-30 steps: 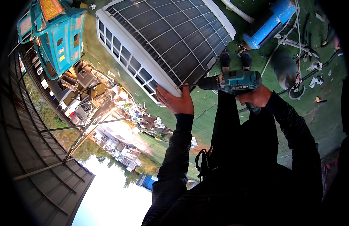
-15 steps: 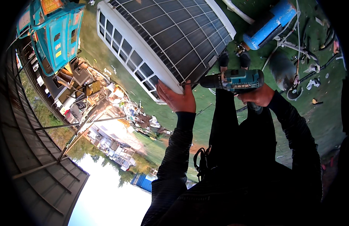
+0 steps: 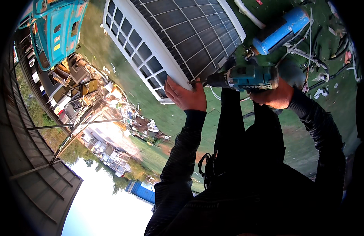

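A white outdoor air-conditioner unit [image 3: 164,59], with slotted side openings and a wire grille over dark fins, rests at the upper middle. My left hand [image 3: 189,96] grips its nearest corner, fingers over the white edge and thumb close to the bit. In my right hand [image 3: 282,94] is a teal and black cordless drill [image 3: 248,77], held level and pointing left. Its bit reaches the unit's corner beside my left thumb; the exact contact spot is too small to make out. My right palm hides part of the drill's handle.
A blue gas cylinder [image 3: 282,33] lies right of the unit, near a white pipe [image 3: 248,13]. A dark rounded tank [image 3: 292,74] and tangled hoses stand beyond the drill. Scrap heaps [image 3: 111,94] and a teal vehicle [image 3: 62,35] occupy the left.
The drill and my right hand have shifted slightly right in the picture as the view moved a little. My left hand keeps its hold on the unit's corner.
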`<action>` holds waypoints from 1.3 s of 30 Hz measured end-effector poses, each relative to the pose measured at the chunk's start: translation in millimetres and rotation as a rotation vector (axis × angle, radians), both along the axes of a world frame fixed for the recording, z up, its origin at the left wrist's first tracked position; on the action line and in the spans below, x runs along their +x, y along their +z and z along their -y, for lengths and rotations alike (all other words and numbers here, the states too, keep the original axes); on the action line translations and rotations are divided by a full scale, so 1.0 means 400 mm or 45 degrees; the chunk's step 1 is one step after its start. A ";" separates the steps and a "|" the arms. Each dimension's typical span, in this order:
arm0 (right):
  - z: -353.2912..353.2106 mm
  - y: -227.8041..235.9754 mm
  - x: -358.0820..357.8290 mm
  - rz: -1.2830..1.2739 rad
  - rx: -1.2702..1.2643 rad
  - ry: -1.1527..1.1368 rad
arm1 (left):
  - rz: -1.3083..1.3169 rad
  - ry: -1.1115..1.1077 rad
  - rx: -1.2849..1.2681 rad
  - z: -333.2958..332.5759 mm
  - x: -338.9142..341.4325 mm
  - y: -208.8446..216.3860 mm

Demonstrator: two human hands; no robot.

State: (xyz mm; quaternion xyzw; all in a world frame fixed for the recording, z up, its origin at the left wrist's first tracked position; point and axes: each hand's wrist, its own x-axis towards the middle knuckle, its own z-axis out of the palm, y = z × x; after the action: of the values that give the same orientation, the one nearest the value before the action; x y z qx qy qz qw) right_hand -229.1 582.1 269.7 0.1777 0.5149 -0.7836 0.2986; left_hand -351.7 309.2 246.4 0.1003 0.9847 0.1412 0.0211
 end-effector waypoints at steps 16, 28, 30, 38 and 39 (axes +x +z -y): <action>0.006 -0.018 0.008 0.204 -0.063 -0.065 | 0.117 -0.003 0.152 0.014 -0.007 0.015; -0.062 -0.136 -0.073 0.321 -0.268 -0.004 | 0.176 -0.139 0.201 0.058 -0.022 0.020; -0.062 -0.129 -0.076 0.357 -0.270 -0.003 | 0.193 -0.132 0.213 0.060 -0.023 0.024; -0.059 -0.056 -0.096 0.334 -0.142 -0.019 | 0.130 -0.139 0.288 0.070 -0.030 0.007; -0.053 -0.044 -0.095 0.305 -0.118 -0.009 | 0.115 -0.130 0.295 0.070 -0.030 0.006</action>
State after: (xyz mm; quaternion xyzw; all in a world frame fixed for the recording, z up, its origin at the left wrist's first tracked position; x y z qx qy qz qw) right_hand -267.2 603.5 252.2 0.2577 0.4382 -0.7809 0.3630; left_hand -363.8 281.2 248.6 0.1457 0.9534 0.2569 0.0609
